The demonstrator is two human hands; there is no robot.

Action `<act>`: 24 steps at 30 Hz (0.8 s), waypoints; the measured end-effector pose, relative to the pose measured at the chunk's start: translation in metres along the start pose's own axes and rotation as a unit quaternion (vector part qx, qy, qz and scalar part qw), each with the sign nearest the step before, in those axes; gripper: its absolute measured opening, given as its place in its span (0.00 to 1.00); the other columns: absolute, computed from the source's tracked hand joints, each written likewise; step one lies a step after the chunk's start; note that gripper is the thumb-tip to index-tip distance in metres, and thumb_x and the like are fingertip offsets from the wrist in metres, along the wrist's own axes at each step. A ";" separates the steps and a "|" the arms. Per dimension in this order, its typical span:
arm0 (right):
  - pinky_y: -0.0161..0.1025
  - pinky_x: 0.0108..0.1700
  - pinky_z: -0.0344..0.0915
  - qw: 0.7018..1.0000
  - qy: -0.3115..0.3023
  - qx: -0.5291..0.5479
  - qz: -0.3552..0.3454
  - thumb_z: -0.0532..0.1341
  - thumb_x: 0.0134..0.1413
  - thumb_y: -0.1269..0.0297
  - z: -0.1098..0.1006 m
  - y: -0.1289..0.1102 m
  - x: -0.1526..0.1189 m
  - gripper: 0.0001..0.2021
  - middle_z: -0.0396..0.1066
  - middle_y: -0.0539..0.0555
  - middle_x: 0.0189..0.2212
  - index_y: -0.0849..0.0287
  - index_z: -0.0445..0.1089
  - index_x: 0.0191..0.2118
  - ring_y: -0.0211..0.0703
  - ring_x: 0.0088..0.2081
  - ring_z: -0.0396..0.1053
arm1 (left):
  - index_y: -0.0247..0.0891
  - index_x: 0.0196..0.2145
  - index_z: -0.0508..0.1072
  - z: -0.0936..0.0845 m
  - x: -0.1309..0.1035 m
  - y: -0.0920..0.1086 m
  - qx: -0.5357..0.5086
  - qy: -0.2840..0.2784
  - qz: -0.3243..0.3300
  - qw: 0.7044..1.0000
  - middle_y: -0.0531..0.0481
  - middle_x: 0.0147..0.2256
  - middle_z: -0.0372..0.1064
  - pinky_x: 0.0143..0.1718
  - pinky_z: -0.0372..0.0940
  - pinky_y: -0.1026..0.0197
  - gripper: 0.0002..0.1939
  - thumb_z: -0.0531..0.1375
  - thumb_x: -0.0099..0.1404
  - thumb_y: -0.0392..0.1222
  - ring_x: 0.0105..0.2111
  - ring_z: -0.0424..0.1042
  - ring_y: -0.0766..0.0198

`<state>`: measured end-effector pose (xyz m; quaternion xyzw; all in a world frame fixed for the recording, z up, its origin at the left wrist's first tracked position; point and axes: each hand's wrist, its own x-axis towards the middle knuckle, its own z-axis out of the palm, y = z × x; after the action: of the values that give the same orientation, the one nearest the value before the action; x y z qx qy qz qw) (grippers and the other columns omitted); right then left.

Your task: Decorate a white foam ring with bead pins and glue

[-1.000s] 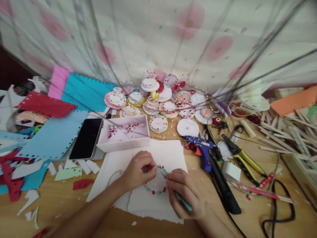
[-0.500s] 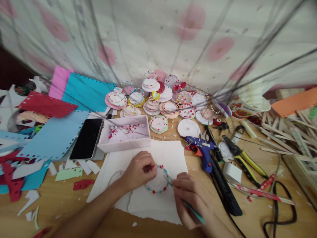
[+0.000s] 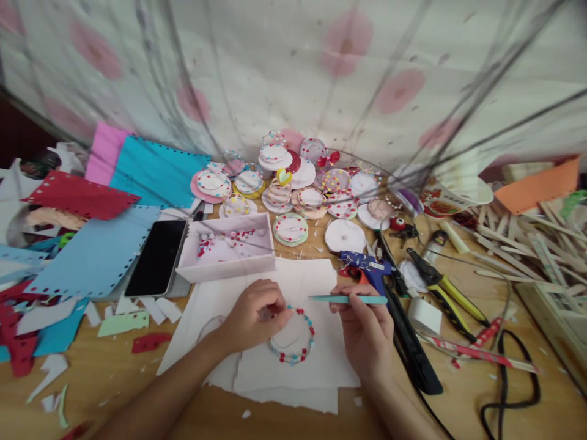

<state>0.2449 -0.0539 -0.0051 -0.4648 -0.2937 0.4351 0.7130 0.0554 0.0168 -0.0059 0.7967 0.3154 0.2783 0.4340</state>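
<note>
A ring strung with small red and turquoise beads (image 3: 313,332) lies on white paper (image 3: 257,382) in front of me. My left hand (image 3: 257,315) pinches its upper left edge between thumb and forefinger, the other fingers curled. To the right of the ring, my right hand (image 3: 364,327) holds turquoise tweezers (image 3: 353,299) nearly level, tips toward the left and apart from the ring. Nothing can be made out between the tips. Just behind my left hand stands a white box (image 3: 229,269) with loose red, white and pink beads inside.
Stacked paper discs with beaded rings (image 3: 290,228) line the back. A blue glue gun (image 3: 367,264), black-and-yellow pliers (image 3: 447,293) and a white adapter (image 3: 424,315) lie to the right, near wooden sticks (image 3: 513,244). Left are a phone (image 3: 156,258) and coloured paper (image 3: 96,253).
My right hand has turned and lifted the tweezers away from the ring, from slanting down to nearly level. My left hand keeps its pinch on the ring. The view has shifted slightly.
</note>
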 end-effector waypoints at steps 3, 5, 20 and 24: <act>0.35 0.31 0.65 0.999 -0.002 0.024 0.028 0.60 0.56 0.67 0.000 0.001 0.002 0.03 0.70 0.53 0.32 0.57 0.72 0.33 0.35 0.28 0.67 | 0.37 0.22 0.60 0.001 0.000 -0.003 0.005 0.003 -0.001 1.000 0.54 0.23 0.60 0.32 0.55 0.63 0.13 0.59 0.62 0.35 0.27 0.60 0.67; 0.34 0.30 0.65 0.999 -0.005 0.032 0.041 0.61 0.55 0.67 0.000 0.002 0.002 0.03 0.70 0.53 0.32 0.57 0.72 0.32 0.35 0.28 0.67 | 0.37 0.21 0.59 0.001 0.000 -0.004 0.009 0.001 -0.002 1.000 0.54 0.23 0.59 0.31 0.54 0.63 0.14 0.58 0.63 0.36 0.27 0.59 0.67; 0.32 0.31 0.65 0.990 -0.003 0.106 0.096 0.64 0.52 0.64 0.001 0.005 0.005 0.03 0.70 0.51 0.31 0.57 0.72 0.31 0.33 0.27 0.67 | 0.37 0.22 0.62 0.003 -0.002 -0.007 0.033 0.003 0.041 0.999 0.53 0.23 0.61 0.34 0.57 0.60 0.15 0.55 0.67 0.38 0.28 0.60 0.65; 0.31 0.32 0.67 0.981 0.014 0.148 0.122 0.66 0.50 0.64 0.001 0.005 0.007 0.04 0.71 0.50 0.31 0.57 0.73 0.30 0.32 0.27 0.68 | 0.36 0.26 0.68 0.005 -0.004 -0.009 0.013 0.018 0.041 0.999 0.49 0.27 0.66 0.37 0.60 0.59 0.16 0.49 0.71 0.40 0.31 0.65 0.63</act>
<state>0.2453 -0.0464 -0.0090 -0.3928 -0.1570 0.5509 0.7194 0.0538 0.0148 -0.0165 0.8095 0.2938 0.3059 0.4059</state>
